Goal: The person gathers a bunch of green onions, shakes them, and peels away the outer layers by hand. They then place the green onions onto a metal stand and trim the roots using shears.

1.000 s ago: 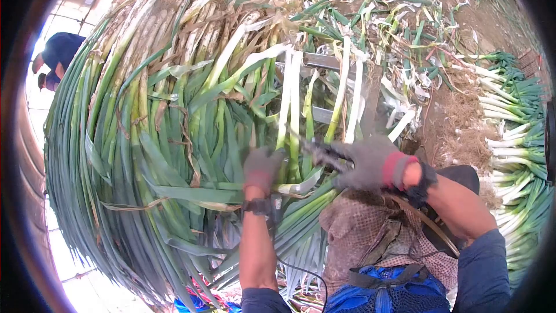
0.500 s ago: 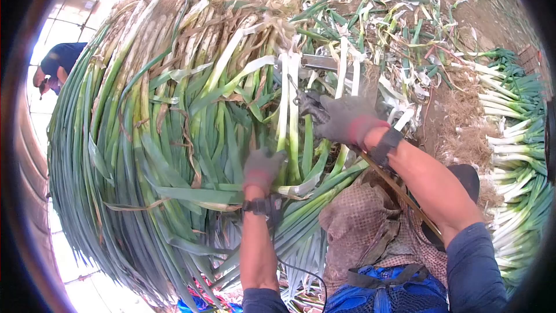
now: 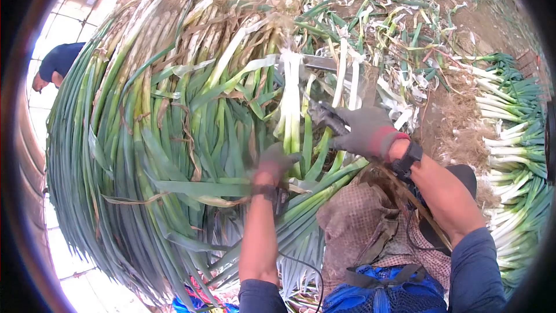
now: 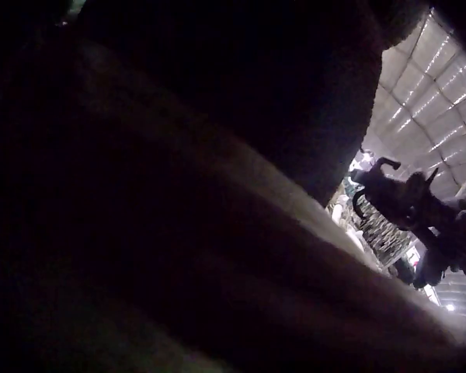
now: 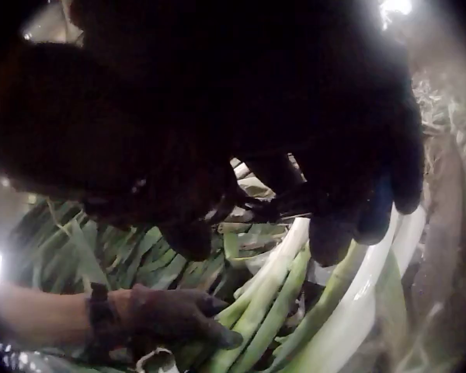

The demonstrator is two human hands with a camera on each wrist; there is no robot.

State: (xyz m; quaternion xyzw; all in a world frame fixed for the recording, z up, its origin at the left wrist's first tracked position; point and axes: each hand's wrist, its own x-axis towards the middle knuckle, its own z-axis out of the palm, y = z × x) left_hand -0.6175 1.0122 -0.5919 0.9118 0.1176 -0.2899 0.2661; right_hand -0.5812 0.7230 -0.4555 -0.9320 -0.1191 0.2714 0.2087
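Observation:
In the head view my gloved left hand [image 3: 277,162] grips a few green onions [image 3: 291,110] where the white shanks turn green, roots pointing away from me. The right wrist view also shows that left hand [image 5: 179,315] with its thumb along the stalks [image 5: 252,311]. My gloved right hand [image 3: 368,130] holds a dark air blow gun [image 3: 327,117] just right of the shanks. A tan hose [image 3: 425,211] runs down from it. Much of the left wrist view is dark, with the right hand and tool in silhouette at its right edge.
A big heap of untrimmed green onions [image 3: 145,139] fills the left. Other peeled stalks [image 3: 354,84] lie by a metal bar [image 3: 319,62]. Stripped leaves [image 3: 376,0] litter the ground beyond. Cleaned green onions [image 3: 509,156] lie in a row at right. A person [image 3: 61,61] bends at far left.
My right hand rose toward the white shanks with the blow gun, then drew back slightly right and down. My left hand shifted slightly right, and the gripped shanks now sit closer together.

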